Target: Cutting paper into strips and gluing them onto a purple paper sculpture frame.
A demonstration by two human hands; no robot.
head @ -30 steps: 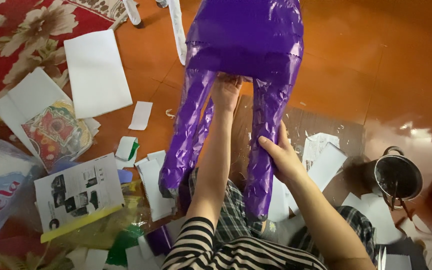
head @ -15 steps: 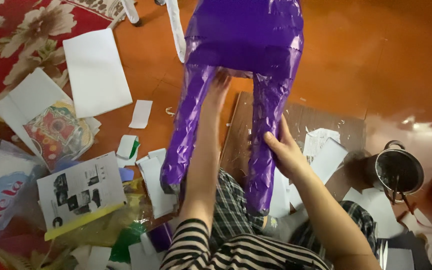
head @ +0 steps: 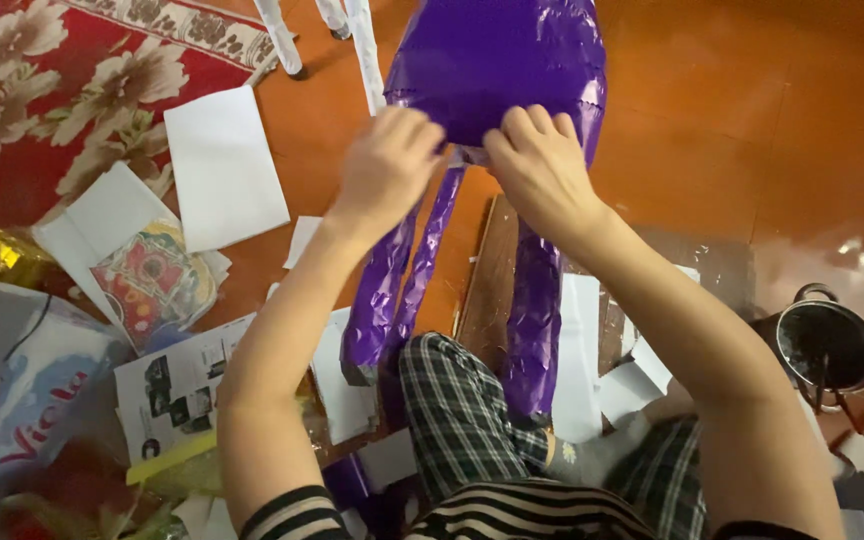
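Observation:
A large figure wrapped in shiny purple foil [head: 497, 60] stands on the orange floor in front of me, its two long purple legs [head: 537, 320] reaching down toward my checked trousers. My left hand [head: 387, 165] and my right hand [head: 542, 165] are both raised to the lower edge of the purple body, side by side. The fingers of each hand pinch the foil where the legs join the body. A small pale patch shows between the two hands.
White paper sheets [head: 224, 165] and printed pages [head: 167, 385] lie scattered on the floor at left, near a red flowered rug [head: 42, 90]. A dark metal pot [head: 827, 345] stands at right. White furniture legs [head: 282, 35] stand at the top. A board [head: 487, 285] lies under the figure.
Both hands have moved up from the purple legs to the bottom edge of the body. The figure now sits closer and higher in view.

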